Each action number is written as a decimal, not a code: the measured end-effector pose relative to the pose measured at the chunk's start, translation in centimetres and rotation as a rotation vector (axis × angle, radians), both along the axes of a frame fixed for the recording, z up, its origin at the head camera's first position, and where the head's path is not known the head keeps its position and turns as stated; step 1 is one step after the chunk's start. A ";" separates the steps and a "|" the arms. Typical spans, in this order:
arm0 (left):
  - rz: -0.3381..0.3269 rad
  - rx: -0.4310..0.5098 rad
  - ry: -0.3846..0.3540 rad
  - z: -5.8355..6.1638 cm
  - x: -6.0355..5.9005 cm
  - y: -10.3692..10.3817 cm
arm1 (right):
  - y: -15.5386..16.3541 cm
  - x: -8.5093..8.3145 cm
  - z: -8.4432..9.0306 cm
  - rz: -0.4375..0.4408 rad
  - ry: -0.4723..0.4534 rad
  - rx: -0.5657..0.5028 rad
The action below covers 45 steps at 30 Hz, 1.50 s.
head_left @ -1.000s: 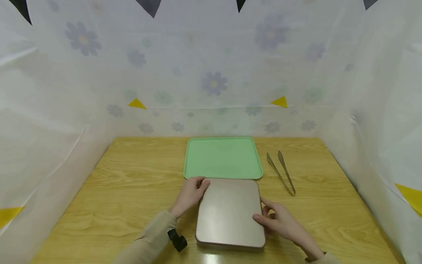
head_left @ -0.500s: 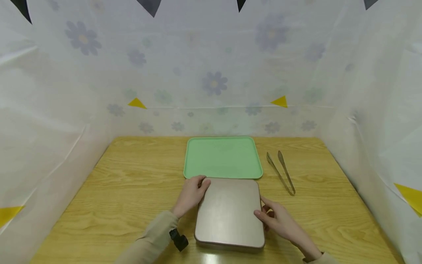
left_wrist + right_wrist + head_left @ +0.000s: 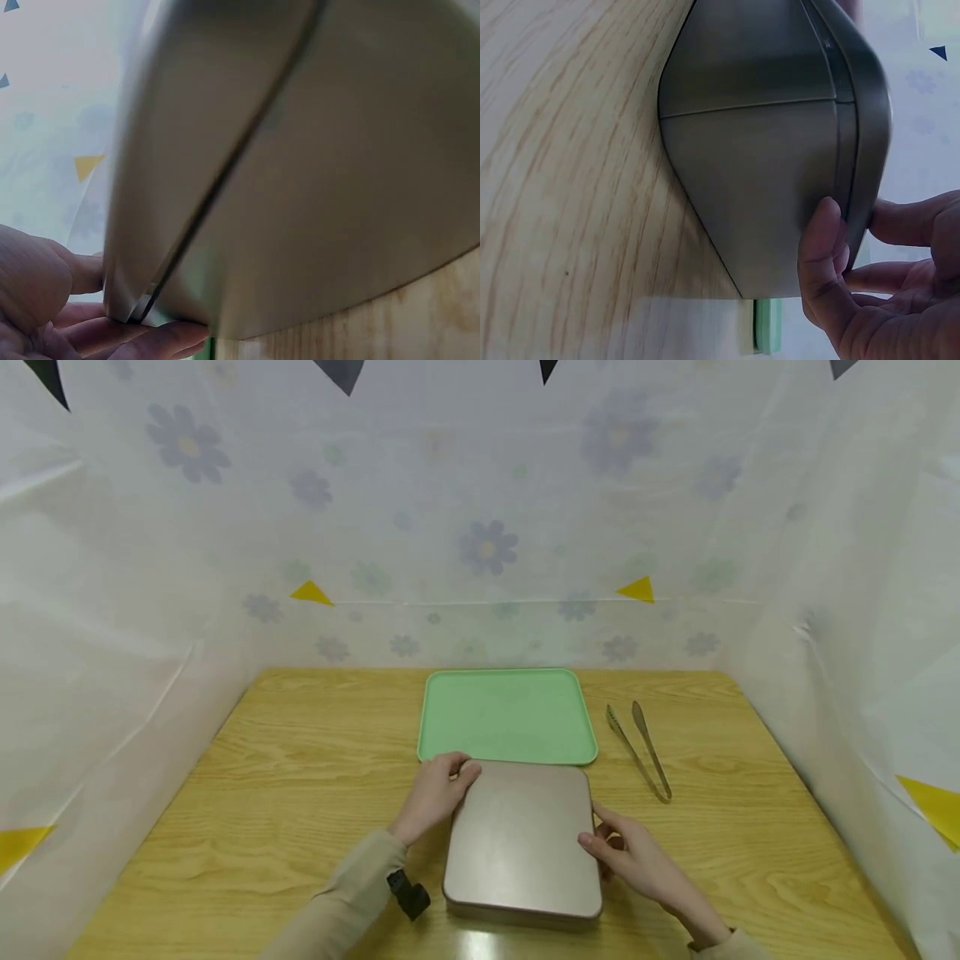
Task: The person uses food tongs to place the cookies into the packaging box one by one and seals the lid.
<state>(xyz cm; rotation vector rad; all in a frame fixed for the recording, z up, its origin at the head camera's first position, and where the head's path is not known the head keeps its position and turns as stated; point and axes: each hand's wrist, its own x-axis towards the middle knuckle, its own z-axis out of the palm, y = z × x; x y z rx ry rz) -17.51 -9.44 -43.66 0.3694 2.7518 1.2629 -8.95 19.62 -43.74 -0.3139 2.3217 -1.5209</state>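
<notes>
A flat rose-gold metal tin (image 3: 521, 839) with a lid lies on the wooden table (image 3: 285, 793), near the front. My left hand (image 3: 437, 793) grips its far left corner, thumb and fingers (image 3: 142, 337) curled on the lid's edge. My right hand (image 3: 628, 853) holds the tin's right side; the thumb (image 3: 821, 255) presses at the seam between lid and base. The tin (image 3: 300, 150) fills the left wrist view, and the right wrist view shows the tin (image 3: 772, 150) from its side. Its inside is hidden.
A light green tray (image 3: 507, 717) lies just behind the tin, almost touching it. Metal tongs (image 3: 641, 750) lie to the tray's right. White flowered sheeting (image 3: 480, 527) walls the table at the back and both sides.
The tin has shifted slightly; its far edge now sits closer to the green tray. Both hands keep their hold on its sides.
</notes>
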 end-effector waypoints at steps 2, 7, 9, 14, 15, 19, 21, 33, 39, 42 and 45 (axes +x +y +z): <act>0.009 0.003 -0.018 0.1 -0.1 0.0 | 0.0 0.0 -0.1 0.001 0.002 -0.001; 0.013 0.012 -0.022 0.1 -0.6 -0.2 | -0.1 -0.1 -0.2 -0.007 -0.002 0.004; 0.004 0.018 -0.018 0.1 -0.7 -0.3 | -0.1 -0.1 -0.1 -0.012 -0.002 0.007; -0.020 0.057 -0.029 -0.1 -1.0 -0.4 | 0.0 0.0 0.0 -0.017 -0.002 0.010; -0.020 0.066 -0.035 0.0 -1.1 -0.4 | 0.0 0.0 0.0 -0.017 -0.001 0.009; -0.018 0.093 -0.045 0.0 -1.3 -0.4 | 0.0 0.1 0.1 -0.014 0.010 0.005; -0.024 0.093 -0.039 0.0 -1.2 -0.4 | 0.0 0.1 0.1 -0.014 0.012 0.008; -0.010 0.083 -0.023 -0.1 -0.8 -0.3 | 0.0 -0.2 0.0 -0.012 0.065 0.057; -0.156 0.039 -0.047 -0.5 0.6 -1.0 | 0.0 -0.4 0.2 -0.074 0.163 0.195; -0.308 -0.030 -0.084 -0.7 1.7 -1.9 | 0.2 -0.6 0.3 -0.048 0.295 0.295; -0.456 -0.081 -0.135 -0.7 2.8 -3.1 | 0.7 -0.8 0.5 0.075 0.345 0.320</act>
